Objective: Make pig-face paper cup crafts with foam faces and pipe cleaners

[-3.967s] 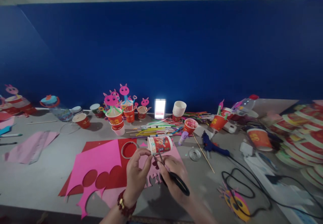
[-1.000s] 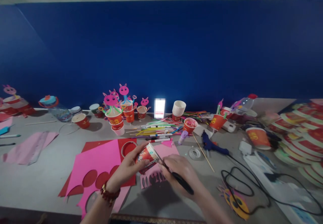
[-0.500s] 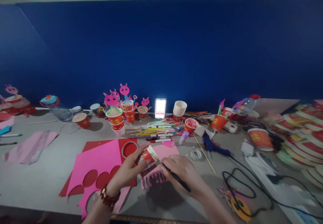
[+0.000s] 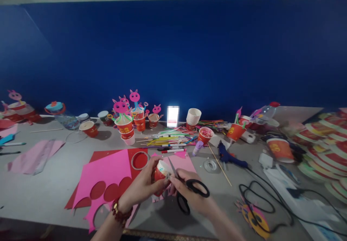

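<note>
My left hand (image 4: 142,184) is closed around a small red and white paper cup (image 4: 160,172), which is tilted on its side. In my right hand (image 4: 191,194) rests a pair of black-handled scissors (image 4: 201,186), with the blades angled up past the cup. The fingertips of that hand pinch at the cup's edge, where a small bit of something sits, too small to make out. Beneath both hands lies pink paper (image 4: 188,164) with a cut-out edge. Left of them, bright pink paper (image 4: 108,168) with round holes lies on a red sheet (image 4: 71,199).
Decorated cups with pink paper figures (image 4: 135,96) stand at the back. Several markers and pipe cleaners (image 4: 170,139) are piled in the middle. To the right are a glue gun (image 4: 230,157) with its cord, clear tape (image 4: 210,165), a wooden stick (image 4: 220,165) and a power strip (image 4: 287,201).
The scissors have swung round in my right hand, so their loops now spread apart beside the fingers. My right fingertips have moved onto the cup's edge. The cup has turned in my left hand.
</note>
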Demonstrator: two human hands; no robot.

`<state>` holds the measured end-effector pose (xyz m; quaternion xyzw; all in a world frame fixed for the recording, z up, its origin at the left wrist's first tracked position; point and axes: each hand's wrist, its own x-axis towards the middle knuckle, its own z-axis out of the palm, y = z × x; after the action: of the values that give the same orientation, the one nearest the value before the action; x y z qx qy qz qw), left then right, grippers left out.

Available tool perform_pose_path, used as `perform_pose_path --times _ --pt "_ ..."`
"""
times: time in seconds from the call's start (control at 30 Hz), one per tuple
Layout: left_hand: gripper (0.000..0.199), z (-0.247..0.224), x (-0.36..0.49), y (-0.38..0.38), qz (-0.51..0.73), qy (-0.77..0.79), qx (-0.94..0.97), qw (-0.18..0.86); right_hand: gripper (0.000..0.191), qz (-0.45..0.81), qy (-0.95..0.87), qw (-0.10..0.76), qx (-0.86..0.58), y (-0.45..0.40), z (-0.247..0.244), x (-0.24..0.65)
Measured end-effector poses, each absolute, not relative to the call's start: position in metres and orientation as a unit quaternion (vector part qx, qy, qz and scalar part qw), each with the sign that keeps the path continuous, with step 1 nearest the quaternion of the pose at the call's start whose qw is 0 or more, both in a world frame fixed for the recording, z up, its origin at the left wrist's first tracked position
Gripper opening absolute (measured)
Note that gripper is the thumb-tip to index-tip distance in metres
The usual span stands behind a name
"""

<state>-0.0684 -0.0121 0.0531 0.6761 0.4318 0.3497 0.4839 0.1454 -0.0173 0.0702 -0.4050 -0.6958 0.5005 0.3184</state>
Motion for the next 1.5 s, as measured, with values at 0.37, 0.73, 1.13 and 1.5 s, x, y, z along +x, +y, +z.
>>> perform_pose_path --times 0.37,0.73,1.13,1.5 --pt "0.059 0.06 -0.075 -0.013 0.291 0.428 0.666 0.537 0.02 0.211 -0.885 0.231 -0.344 -0.019 0.084 0.151" --pt "0.05 0.057 -0.069 -0.008 0.321 0.423 0.645 0.55 0.025 0.249 -0.841 0.267 -0.4 -0.023 0.078 0.148" --pt "0.05 0.024 -0.047 -0.021 0.542 0.433 0.529 0.488 0.043 0.562 -0.569 0.415 -0.434 -0.032 0.054 0.135" --pt "0.099 0.024 -0.052 -0.016 0.56 0.393 0.509 0.522 0.038 0.658 -0.433 0.478 -0.389 -0.034 0.054 0.126"
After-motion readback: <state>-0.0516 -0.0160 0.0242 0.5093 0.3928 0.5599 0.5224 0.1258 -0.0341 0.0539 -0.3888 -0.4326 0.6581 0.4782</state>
